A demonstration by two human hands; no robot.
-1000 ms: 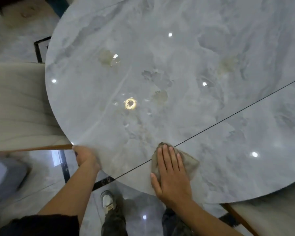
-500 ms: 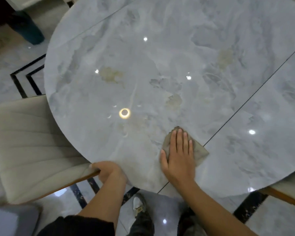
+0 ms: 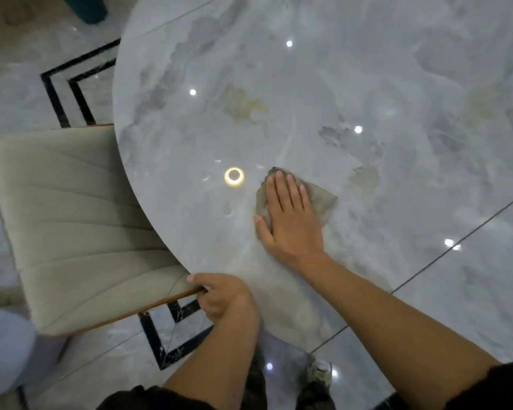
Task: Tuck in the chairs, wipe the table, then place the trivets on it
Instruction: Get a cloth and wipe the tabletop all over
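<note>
Slid further up and to the left across the tabletop [image 3: 367, 69] since half a second ago, toward the ring-shaped lamp reflection [image 3: 234, 176] at centre frame, well clear of the dark seam [image 3: 456, 247] at right. Right hand [image 3: 289, 220] spread flat, fingers together, palm down on the cloth [image 3: 323, 202]: pressed rather than gripped, likely so the whole palm drives the rag over the glossy stone. Cloth bunched under the fingers, one corner poking out to the right. Left hand [image 3: 222, 297] curled shut over the near rim of the tabletop at lower centre, probably bracing the body for the longer reach. Unclear whether those fingers also touch the wooden edge of the chair [image 3: 80, 220] just beside them. Chair at centre left, seat partly under the rim, so apparently tucked in. Yellowish patches at upper centre and right of the cloth possibly stains, possibly veining in the marble; hard to tell. Wiping step under way, much surface not yet covered. No trivets visible anywhere. Shoes [image 3: 319, 371] on the shiny floor at bottom centre.
</note>
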